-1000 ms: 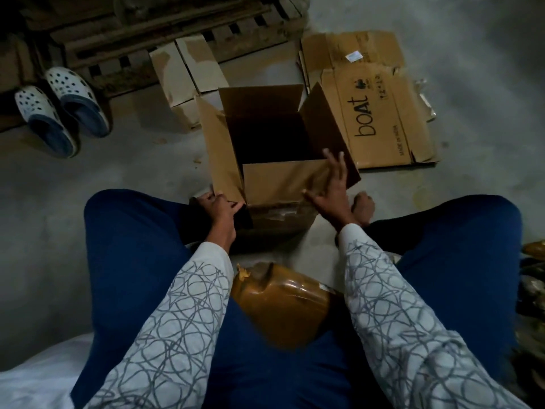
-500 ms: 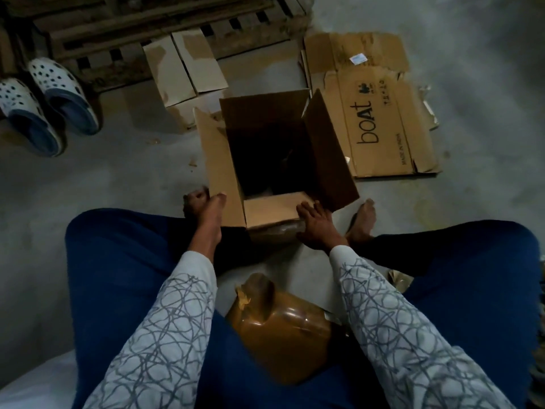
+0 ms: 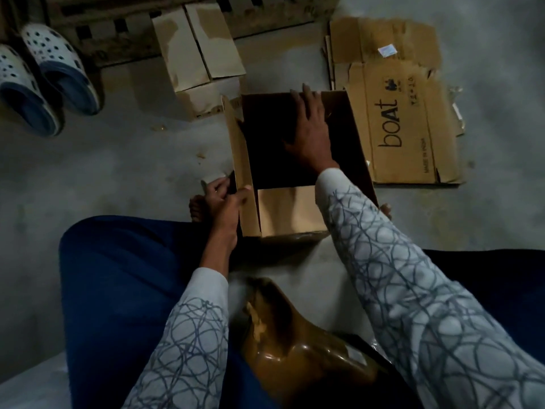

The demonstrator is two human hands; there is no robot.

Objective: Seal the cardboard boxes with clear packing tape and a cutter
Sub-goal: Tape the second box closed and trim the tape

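Box (image 3: pixel 289 214) on floor (image 3: pixel 118 172) between knees, top open; left hand (image 3: pixel 224 199) grips left flap (image 3: pixel 240 154) at near corner; right hand (image 3: pixel 309 125) flat, fingers straight, on far flap (image 3: pixel 265 113), holding nothing; cardboard likely light, stiff, creasable, slides easily; best hold flaps by free edges, fold along scores.

Pair of white perforated clogs (image 3: pixel 63 69) on concrete floor (image 3: pixel 118 166), beside wooden pallet (image 3: pixel 124 42).
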